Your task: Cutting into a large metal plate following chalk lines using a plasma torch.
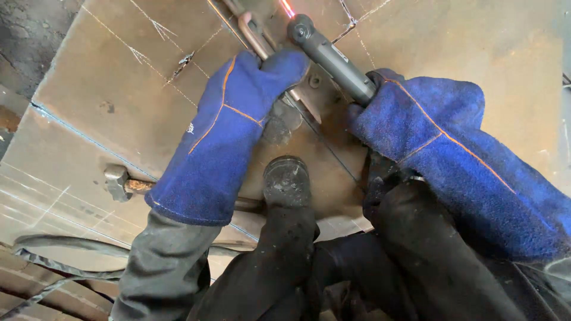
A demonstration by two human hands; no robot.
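Observation:
Both my hands wear long blue leather gauntlets with orange stitching. My right hand point(410, 113) grips the grey handle of a welding torch point(330, 56), whose head points up and left with a pink glowing tip at the top edge. My left hand point(238, 113) rests flat on a rusty metal bar point(256, 35) that lies on the brown steel plate point(119, 77), just left of the torch head. My black boot toe point(286, 178) stands on the plate below the hands.
A hammer point(119, 181) lies on the lower steel plate at the left, its handle running under my left sleeve. White chalk lines cross both plates. Dark hoses or cables point(53, 267) run along the bottom left. My dark trouser legs fill the bottom centre.

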